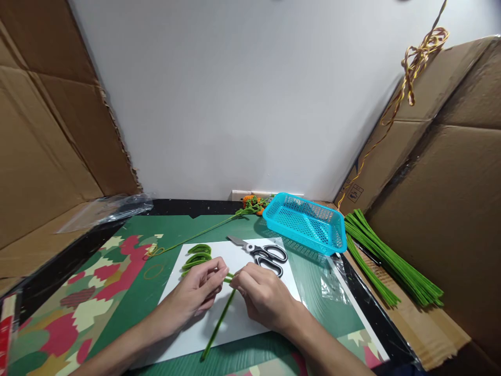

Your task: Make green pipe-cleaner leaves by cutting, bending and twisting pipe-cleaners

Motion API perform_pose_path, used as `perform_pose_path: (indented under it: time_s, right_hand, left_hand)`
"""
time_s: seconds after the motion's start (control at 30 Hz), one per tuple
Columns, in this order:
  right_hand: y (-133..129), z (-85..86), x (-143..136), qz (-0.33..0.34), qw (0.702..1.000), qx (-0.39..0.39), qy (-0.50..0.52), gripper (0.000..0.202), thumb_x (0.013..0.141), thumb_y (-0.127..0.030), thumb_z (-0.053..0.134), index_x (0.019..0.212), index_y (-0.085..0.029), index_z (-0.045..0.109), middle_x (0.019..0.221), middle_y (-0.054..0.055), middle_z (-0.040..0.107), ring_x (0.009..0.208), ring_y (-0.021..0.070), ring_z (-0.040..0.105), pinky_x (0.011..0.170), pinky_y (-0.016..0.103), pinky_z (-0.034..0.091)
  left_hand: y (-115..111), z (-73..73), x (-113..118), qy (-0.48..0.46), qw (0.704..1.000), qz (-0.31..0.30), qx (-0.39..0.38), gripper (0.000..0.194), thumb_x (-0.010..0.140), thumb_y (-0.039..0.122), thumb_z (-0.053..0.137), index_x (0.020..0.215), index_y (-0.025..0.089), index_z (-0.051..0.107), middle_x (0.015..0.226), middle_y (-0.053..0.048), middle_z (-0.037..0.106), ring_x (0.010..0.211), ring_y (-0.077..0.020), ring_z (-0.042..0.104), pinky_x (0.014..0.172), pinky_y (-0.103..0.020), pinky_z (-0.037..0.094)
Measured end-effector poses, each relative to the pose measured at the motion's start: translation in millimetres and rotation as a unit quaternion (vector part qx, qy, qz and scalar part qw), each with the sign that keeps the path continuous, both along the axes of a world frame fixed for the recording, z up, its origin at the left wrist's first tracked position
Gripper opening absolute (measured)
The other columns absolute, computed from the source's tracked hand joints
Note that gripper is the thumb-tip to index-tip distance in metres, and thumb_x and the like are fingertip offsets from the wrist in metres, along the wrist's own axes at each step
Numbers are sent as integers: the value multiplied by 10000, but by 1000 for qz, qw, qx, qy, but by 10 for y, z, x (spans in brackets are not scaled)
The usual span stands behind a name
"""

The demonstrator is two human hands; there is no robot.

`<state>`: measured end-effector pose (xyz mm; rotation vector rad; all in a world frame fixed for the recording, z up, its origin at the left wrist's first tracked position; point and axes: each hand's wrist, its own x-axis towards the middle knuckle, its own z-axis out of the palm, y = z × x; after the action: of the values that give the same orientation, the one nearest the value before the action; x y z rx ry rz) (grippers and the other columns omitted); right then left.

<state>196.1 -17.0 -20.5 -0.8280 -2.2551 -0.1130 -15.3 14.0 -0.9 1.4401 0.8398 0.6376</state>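
Note:
Over a white sheet of paper [250, 326], my left hand [201, 284] and my right hand [262, 292] both pinch a green pipe cleaner [219, 326]. A short stretch of it shows between my fingertips, and one long end hangs down toward the sheet's near edge. My fingers hide how it is bent. Beyond my left hand lie several bent green pipe cleaner loops [200, 257], partly covered by that hand. Scissors [260, 253] with black and grey handles rest at the sheet's far side, just past my right hand.
A blue plastic basket [305, 245] stands at the back right. Bundled green pipe cleaners [395, 261] lie on cardboard at the right. A long-stemmed orange flower [250, 201] lies near the wall. Clear plastic bags [113, 209] sit at the left, and cardboard walls [442, 172] flank the table.

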Motion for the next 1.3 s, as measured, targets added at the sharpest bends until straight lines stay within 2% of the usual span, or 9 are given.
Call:
perform_pose_path:
  time_s: [0.13, 0.33, 0.63, 0.93, 1.17, 1.3]
  right_hand:
    - [-1, -2, -4, 1, 1000, -9, 10, 183, 1020, -59, 446, 986, -197, 562, 877, 60, 682, 804, 193, 637, 706, 280, 463]
    - [-4, 101, -28, -11, 999, 6, 36, 233, 1123, -220, 402, 1004, -181, 599, 848, 60, 702, 760, 184, 633, 675, 284, 458]
    - [-7, 109, -32, -14, 998, 13, 53, 268, 1135, -275, 430, 980, -180, 627, 823, 60, 715, 743, 175, 646, 660, 281, 473]
    - [-5, 99, -29, -14, 999, 1, 42, 236, 1129, -290, 458, 1000, -187, 626, 844, 57, 728, 759, 178, 664, 673, 276, 472]
    - [-12, 167, -27, -47, 997, 5, 66, 282, 1131, -375, 444, 1027, -173, 611, 836, 56, 701, 726, 190, 633, 642, 295, 425]
    - [-15, 192, -24, -62, 997, -10, 42, 348, 1142, -383, 401, 946, -190, 614, 816, 50, 688, 730, 194, 613, 636, 301, 401]
  left_hand:
    - [42, -66, 15, -35, 998, 12, -54, 485, 967, 643, 609, 792, 238, 408, 602, 121, 282, 480, -67, 134, 388, -153, 185]
    - [95, -47, -1, -37, 998, 14, -44, 471, 937, 649, 653, 813, 215, 518, 542, 131, 303, 396, -33, 154, 352, -132, 187]
    - [69, -26, 27, -8, 995, 14, -100, 533, 906, 720, 626, 780, 217, 502, 513, 102, 418, 335, -36, 240, 316, -147, 208]
    - [8, 64, 46, -2, 996, 18, -87, 568, 851, 723, 695, 736, 210, 481, 530, 95, 422, 375, -39, 265, 344, -149, 213]
    - [-7, 112, 16, -12, 997, 23, -67, 523, 891, 663, 697, 735, 200, 511, 550, 99, 385, 425, -44, 211, 357, -146, 189]
    - [-5, 124, 15, -17, 998, 18, -52, 501, 901, 652, 695, 766, 190, 556, 550, 100, 387, 427, -43, 230, 362, -137, 203]
